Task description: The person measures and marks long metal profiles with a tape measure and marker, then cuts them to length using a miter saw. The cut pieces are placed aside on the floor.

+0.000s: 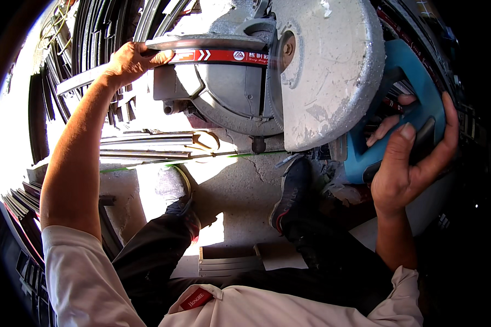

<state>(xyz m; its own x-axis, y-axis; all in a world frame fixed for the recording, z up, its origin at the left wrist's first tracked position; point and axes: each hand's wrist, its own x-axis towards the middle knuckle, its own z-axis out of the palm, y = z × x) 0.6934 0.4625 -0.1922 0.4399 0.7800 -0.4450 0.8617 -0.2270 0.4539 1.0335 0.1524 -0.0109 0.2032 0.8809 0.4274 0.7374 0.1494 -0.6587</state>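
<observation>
You are standing in a metal-cutting workshop. A large grey chop saw with a dusty cast blade guard (327, 71) and a teal motor handle (403, 109) sits low on a cracked, sunlit concrete floor (240, 180). Long dark metal profiles (93, 38) lie stacked at your left, and cut silver aluminium strips (147, 146) rest on the floor beside the saw's round base (223, 103).

One dusty grey metal chop saw with a rounded blade guard (327, 71) and one teal plastic handle (414, 109); two bare hands, the left hand (132, 59) and the right hand (406, 158); two dark shoes, one grey-toed (174, 191), one black (292, 191); one long grey metal profile strip with a red label (213, 52); several loose metal strips on the concrete floor (147, 147), too overlapped to count exactly
</observation>
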